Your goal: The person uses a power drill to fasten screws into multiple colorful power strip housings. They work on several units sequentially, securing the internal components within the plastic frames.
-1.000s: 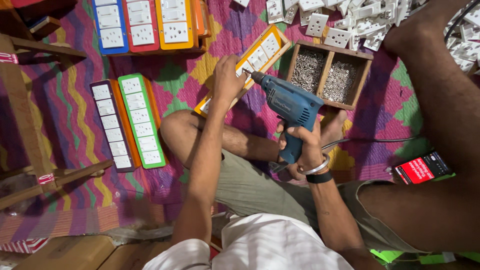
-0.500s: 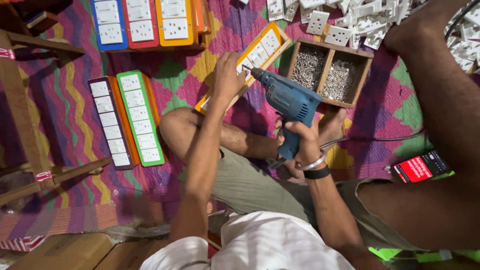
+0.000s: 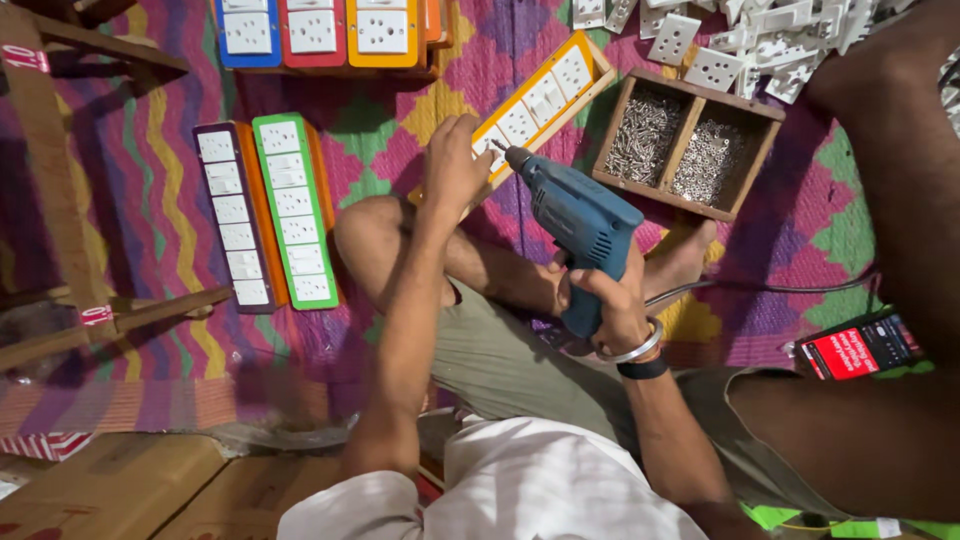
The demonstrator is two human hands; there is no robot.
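Note:
My right hand (image 3: 612, 300) grips the handle of a blue electric drill (image 3: 577, 220), its bit pointing up-left at a long orange-framed switchboard (image 3: 545, 100) with white sockets. My left hand (image 3: 452, 165) rests on the near end of that board, holding it down on the colourful mat. The drill tip sits just right of my left fingers, close to the board's face. My crossed legs lie under both arms.
A wooden two-compartment box of screws (image 3: 685, 145) stands right of the board. Finished boards, green (image 3: 292, 208) and dark (image 3: 232, 215), lie left; blue, red and orange ones (image 3: 315, 30) at top. Loose white sockets (image 3: 760, 35) pile top right. Another person's leg (image 3: 900, 150) is at right, a phone (image 3: 858, 345) beside it.
The drill has shifted slightly left and down toward the board. My left hand stays on the board.

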